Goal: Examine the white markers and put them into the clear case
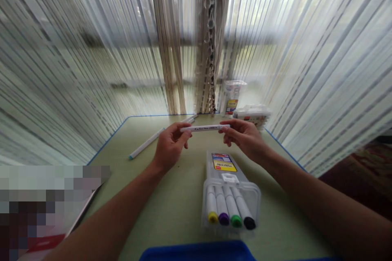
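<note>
A white marker (205,128) with dark lettering along its barrel is held level above the green table. My left hand (171,142) pinches its left end, and my right hand (243,136) pinches the right end, the fingers covering both tips. Below and nearer to me lies a clear plastic marker case (231,179) with a yellow and blue label. Inside it are several white markers (228,204) with yellow, purple, green and black ends. Left of my left hand, another white marker (147,143) with a teal end rests on the tabletop.
One more white marker (191,118) lies near the table's far edge. A clear upright case (232,96) and a clear box (252,116) stand at the back right. A blue object (197,251) sits at the near edge. Striped curtains (122,49) hang behind the table (171,204).
</note>
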Action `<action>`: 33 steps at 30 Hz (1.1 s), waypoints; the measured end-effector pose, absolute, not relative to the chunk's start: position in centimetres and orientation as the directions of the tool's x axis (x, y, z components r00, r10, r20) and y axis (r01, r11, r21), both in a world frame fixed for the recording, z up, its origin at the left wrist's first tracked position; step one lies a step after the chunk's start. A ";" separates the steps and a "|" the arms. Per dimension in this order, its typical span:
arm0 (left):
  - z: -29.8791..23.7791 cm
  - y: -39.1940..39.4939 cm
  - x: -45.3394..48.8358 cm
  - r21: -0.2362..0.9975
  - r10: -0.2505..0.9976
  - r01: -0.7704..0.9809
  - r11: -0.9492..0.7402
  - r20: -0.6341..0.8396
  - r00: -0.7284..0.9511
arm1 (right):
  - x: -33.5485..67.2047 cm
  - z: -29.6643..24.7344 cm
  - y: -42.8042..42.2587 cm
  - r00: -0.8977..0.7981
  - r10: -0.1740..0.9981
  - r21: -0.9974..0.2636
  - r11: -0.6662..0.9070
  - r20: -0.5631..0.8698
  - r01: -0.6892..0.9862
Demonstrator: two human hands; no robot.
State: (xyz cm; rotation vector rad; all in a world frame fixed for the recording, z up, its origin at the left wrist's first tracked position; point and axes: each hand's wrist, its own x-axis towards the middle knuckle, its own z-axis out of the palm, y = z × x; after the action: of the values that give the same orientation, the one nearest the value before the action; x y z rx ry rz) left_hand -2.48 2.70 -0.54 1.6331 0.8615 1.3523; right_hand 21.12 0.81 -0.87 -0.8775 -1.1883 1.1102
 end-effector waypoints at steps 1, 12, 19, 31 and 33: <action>-0.5 2.7 -2.5 0.905 0.889 -0.001 -0.425 0.417 0.187 | 21.1 -0.8 0.8 0.005 0.966 -0.948 0.256 0.260 -0.188; -0.4 2.5 -2.3 0.908 0.888 -0.022 -0.419 0.414 0.201 | 20.9 -0.6 0.5 -0.005 0.969 -0.953 0.241 0.246 -0.181; -0.3 2.4 -2.3 0.918 0.897 -0.033 -0.395 0.393 0.203 | 20.9 -0.7 0.5 -0.010 0.968 -0.952 0.246 0.252 -0.182; -0.3 2.3 -2.3 0.919 0.894 -0.038 -0.393 0.391 0.217 | 20.9 -0.7 0.4 0.001 0.972 -0.956 0.232 0.236 -0.177; -0.2 2.3 -2.3 0.917 0.894 -0.031 -0.398 0.396 0.210 | 20.9 -0.7 0.4 -0.006 0.970 -0.955 0.237 0.242 -0.178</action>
State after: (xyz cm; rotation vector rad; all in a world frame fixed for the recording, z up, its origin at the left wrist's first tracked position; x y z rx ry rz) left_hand -2.33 2.30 -0.18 1.6064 0.8329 1.3243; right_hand 20.87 0.45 -0.71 -0.8905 -1.2038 1.1275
